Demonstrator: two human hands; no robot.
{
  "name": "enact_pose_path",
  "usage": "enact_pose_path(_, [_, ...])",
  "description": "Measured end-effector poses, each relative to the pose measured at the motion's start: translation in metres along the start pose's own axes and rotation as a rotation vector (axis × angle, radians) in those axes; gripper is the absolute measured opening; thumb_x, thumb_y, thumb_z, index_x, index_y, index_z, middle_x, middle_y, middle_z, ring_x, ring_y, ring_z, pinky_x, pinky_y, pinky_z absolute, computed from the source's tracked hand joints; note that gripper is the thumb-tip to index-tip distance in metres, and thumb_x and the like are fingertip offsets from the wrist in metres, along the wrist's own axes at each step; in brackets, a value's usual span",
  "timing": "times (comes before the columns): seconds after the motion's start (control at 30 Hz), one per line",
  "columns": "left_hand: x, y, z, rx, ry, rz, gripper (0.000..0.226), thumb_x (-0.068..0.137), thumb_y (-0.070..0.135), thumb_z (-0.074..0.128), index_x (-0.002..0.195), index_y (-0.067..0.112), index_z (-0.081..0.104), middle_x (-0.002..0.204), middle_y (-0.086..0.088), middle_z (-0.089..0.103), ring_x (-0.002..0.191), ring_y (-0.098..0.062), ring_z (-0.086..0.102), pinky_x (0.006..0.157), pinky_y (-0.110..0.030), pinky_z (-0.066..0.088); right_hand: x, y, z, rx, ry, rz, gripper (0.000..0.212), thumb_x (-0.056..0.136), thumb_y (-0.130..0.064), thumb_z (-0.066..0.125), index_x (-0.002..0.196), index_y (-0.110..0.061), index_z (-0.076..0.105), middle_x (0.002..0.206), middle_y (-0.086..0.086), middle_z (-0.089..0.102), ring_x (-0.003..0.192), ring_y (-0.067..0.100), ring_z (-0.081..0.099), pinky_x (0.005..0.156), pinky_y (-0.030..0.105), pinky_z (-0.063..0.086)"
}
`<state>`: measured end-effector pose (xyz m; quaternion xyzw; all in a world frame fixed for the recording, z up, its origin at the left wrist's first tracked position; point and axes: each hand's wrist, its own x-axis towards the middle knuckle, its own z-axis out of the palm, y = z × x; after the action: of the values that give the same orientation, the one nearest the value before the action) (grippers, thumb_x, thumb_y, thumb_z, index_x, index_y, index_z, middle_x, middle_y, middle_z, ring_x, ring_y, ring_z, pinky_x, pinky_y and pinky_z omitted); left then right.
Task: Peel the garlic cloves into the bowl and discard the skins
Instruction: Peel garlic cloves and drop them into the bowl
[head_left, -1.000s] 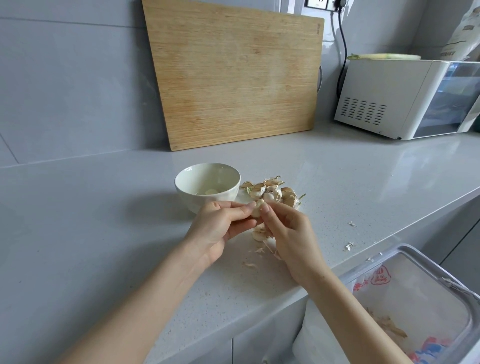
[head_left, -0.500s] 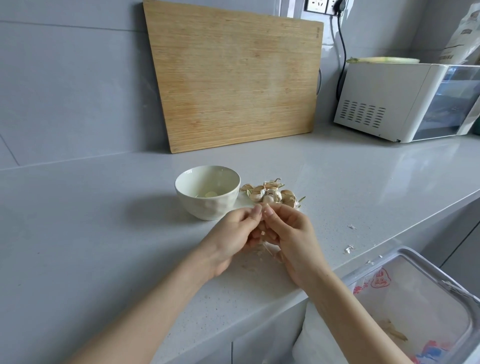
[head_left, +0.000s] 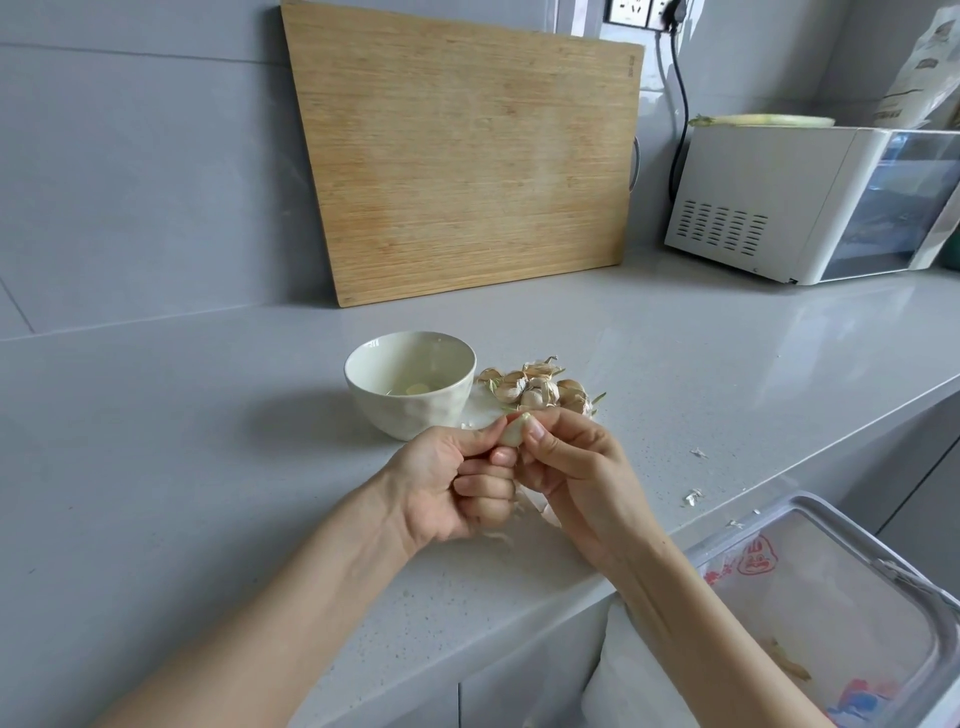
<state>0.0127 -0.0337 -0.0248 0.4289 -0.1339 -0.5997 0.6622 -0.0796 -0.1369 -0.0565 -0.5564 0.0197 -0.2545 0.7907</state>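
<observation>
Now: one grey counter (head_left: 208, 467) carries everything. One bin (head_left: 914, 587), bag-lined, sits below the counter edge at 4 o'clock from the hands. Two hands, both closed: left hand (head_left: 447, 483) and right hand (head_left: 576, 467) meet above the counter, each pinching the same garlic clove (head_left: 514, 431) between thumb and fingertips, with the other fingers curled. One cream bowl (head_left: 415, 410) stands at 11 o'clock from the hands, near but apart, and one peeled clove (head_left: 417, 388) shows on its bottom. One pile of unpeeled cloves (head_left: 535, 387) lies at 12 to 1 o'clock, just beside the bowl; about seven, though overlap prevents an exact figure. Held clove: judged light and firm under the pinch, its skin thin, dry and brittle, the flesh likely slick once bared. Best purchase is judged to be at the ends, one hand steadying the body while the other's nail lifts skin from the tip. Loose skin flakes (head_left: 693, 497): three seen at 3 o'clock near the counter edge, more under the hands, uncounted. Judged near weightless, easily blown, better swept than picked.
</observation>
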Motion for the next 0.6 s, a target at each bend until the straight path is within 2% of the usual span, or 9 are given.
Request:
enact_pose_path(0.07, [0.000, -0.003, 0.002, 0.124, 0.086, 0.131, 0.038, 0.089, 0.027, 0.049, 0.056, 0.008, 0.044, 0.042, 0.005, 0.027, 0.028, -0.003, 0.022, 0.033, -0.015, 0.016, 0.000, 0.000, 0.004, -0.023, 0.010, -0.010, 0.014, 0.082, -0.015, 0.061, 0.075, -0.003, 0.062, 0.065, 0.009, 0.061, 0.056, 0.014, 0.043, 0.056, 0.023, 0.036])
enact_pose_path(0.13, [0.000, -0.008, 0.006, 0.435, 0.225, 0.389, 0.039, 0.096, 0.023, 0.046, 0.059, 0.011, 0.044, 0.045, 0.007, 0.031, 0.035, -0.004, 0.022, 0.041, -0.018, 0.016, -0.001, 0.000, 0.008, -0.037, 0.075, -0.019, 0.016, 0.090, -0.009, 0.055, 0.074, -0.003, 0.056, 0.059, 0.008, 0.053, 0.049, 0.012, 0.036, 0.046, 0.020, 0.031])
enact_pose_path(0.23, [0.002, -0.013, 0.008, 0.880, 0.384, 0.700, 0.048, 0.097, 0.022, 0.047, 0.050, 0.019, 0.038, 0.044, 0.012, 0.030, 0.042, -0.005, 0.024, 0.046, -0.021, 0.021, -0.001, 0.000, 0.011, -0.034, 0.123, -0.018, 0.024, 0.096, -0.004, 0.043, 0.073, -0.005, 0.048, 0.056, 0.007, 0.043, 0.044, 0.011, 0.031, 0.043, 0.020, 0.027])
enact_pose_path(0.33, [0.005, -0.016, 0.004, 1.059, 0.447, 0.846, 0.050, 0.096, 0.019, 0.049, 0.047, 0.024, 0.037, 0.039, 0.012, 0.034, 0.042, -0.004, 0.031, 0.046, -0.017, 0.024, -0.001, 0.000, 0.012, -0.035, 0.121, 0.020, 0.023, 0.098, -0.009, 0.041, 0.075, -0.005, 0.045, 0.055, 0.006, 0.044, 0.044, 0.012, 0.032, 0.043, 0.021, 0.027])
enact_pose_path(0.43, [0.007, -0.019, 0.004, 1.181, 0.443, 0.956, 0.044, 0.096, 0.019, 0.049, 0.053, 0.023, 0.042, 0.045, 0.013, 0.044, 0.048, 0.000, 0.047, 0.050, -0.010, 0.032, 0.001, 0.001, 0.012, -0.045, 0.130, 0.057, 0.026, 0.099, -0.025, 0.041, 0.080, -0.007, 0.045, 0.057, 0.006, 0.044, 0.045, 0.012, 0.035, 0.044, 0.023, 0.027])
enact_pose_path(0.5, [0.011, -0.021, 0.001, 1.270, 0.470, 1.041, 0.041, 0.095, 0.026, 0.046, 0.055, 0.026, 0.038, 0.050, 0.013, 0.043, 0.052, -0.002, 0.046, 0.051, -0.013, 0.031, 0.001, 0.001, 0.014, -0.056, 0.143, 0.049, 0.031, 0.095, -0.032, 0.043, 0.076, -0.008, 0.043, 0.056, 0.002, 0.040, 0.046, 0.011, 0.031, 0.045, 0.022, 0.025])
enact_pose_path(0.6, [0.015, -0.024, -0.004, 1.475, 0.530, 1.165, 0.035, 0.095, 0.032, 0.039, 0.061, 0.022, 0.035, 0.058, 0.010, 0.045, 0.054, -0.008, 0.038, 0.053, -0.025, 0.027, 0.001, 0.003, 0.020, -0.033, 0.208, 0.057, 0.037, 0.093, -0.039, 0.044, 0.070, -0.011, 0.041, 0.054, 0.000, 0.030, 0.045, 0.009, 0.026, 0.043, 0.022, 0.021])
